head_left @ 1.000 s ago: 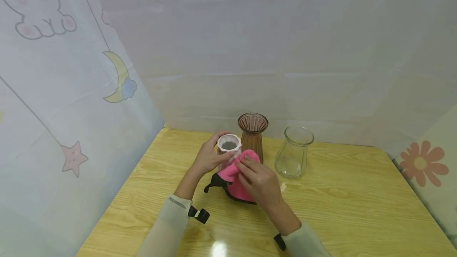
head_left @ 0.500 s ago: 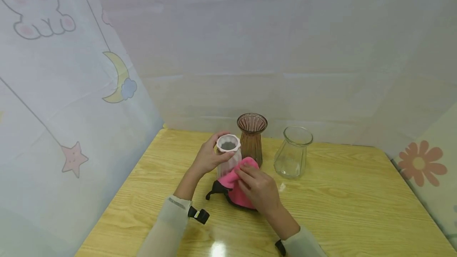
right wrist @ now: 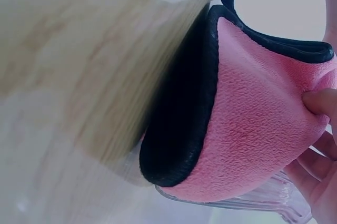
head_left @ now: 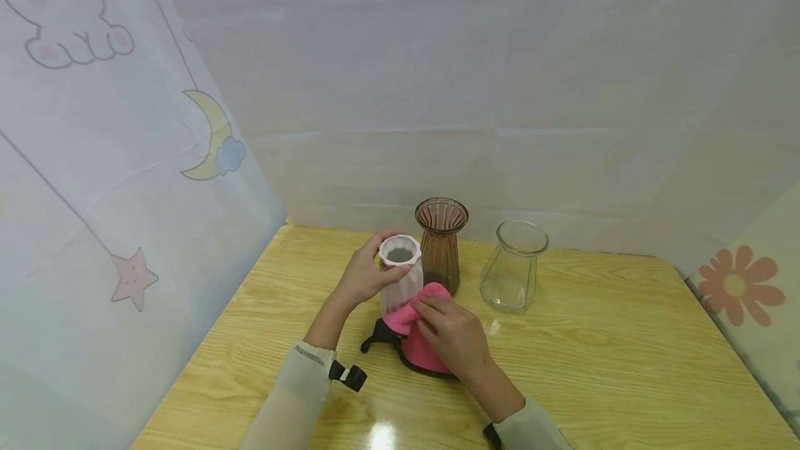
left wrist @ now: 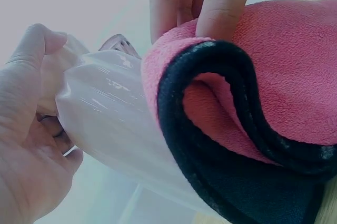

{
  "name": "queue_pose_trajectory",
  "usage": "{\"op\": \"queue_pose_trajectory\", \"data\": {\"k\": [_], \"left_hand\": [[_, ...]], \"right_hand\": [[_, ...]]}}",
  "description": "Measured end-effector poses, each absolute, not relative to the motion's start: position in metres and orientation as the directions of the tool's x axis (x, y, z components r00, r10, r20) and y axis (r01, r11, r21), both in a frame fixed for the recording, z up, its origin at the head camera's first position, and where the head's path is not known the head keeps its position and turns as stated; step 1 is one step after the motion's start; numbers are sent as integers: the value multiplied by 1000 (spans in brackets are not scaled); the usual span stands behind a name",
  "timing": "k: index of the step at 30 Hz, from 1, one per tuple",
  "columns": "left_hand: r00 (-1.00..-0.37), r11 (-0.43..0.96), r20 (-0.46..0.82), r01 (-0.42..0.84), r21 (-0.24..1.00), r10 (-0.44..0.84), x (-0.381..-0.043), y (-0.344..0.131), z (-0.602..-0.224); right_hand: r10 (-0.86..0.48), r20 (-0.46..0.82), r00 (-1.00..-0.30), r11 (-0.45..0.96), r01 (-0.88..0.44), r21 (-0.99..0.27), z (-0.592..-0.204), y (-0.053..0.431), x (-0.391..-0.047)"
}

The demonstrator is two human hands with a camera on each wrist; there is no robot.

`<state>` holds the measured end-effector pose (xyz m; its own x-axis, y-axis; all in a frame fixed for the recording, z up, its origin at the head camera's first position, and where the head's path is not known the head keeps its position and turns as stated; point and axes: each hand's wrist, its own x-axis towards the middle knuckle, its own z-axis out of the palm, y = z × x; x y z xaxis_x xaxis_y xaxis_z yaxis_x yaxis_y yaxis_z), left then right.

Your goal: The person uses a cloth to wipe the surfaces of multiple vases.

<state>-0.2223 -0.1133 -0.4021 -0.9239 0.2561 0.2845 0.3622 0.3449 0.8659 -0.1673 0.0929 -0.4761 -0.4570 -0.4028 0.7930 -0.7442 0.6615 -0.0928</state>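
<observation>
Frame centre: left hand [head_left: 364, 274] grips vase [head_left: 402, 291], right hand [head_left: 460, 340] pinches cloth [head_left: 426, 354] against it; I judge wiping under way, remainder unclear

One table [head_left: 625, 367], and up toward its far edge, one white vase [head_left: 403, 292], one brown glass vase [head_left: 441, 255], one clear glass vase [head_left: 511, 280], that makes three! One pink cloth [head_left: 425, 353], then one left hand [head_left: 367, 273], one right hand [head_left: 457, 335], and that makes two!
</observation>
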Motion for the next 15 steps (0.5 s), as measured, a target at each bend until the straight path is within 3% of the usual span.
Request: {"op": "queue_pose_trajectory", "data": {"k": [5,10,15], "left_hand": [[-919,308,267,354,883,292,-225,-117,-403],[-893,178,260,341,923,367,-231,-121,-404],[-896,151,304,367,918,323,-225,-115,-407]], "right_hand": [[-414,813,-410,644,-763,-57,-471,96,-164],[-395,869,-297,598,-802,-2,-455,101,-158],[-386,895,-224,595,-802,56,-439,105,-162]]}}
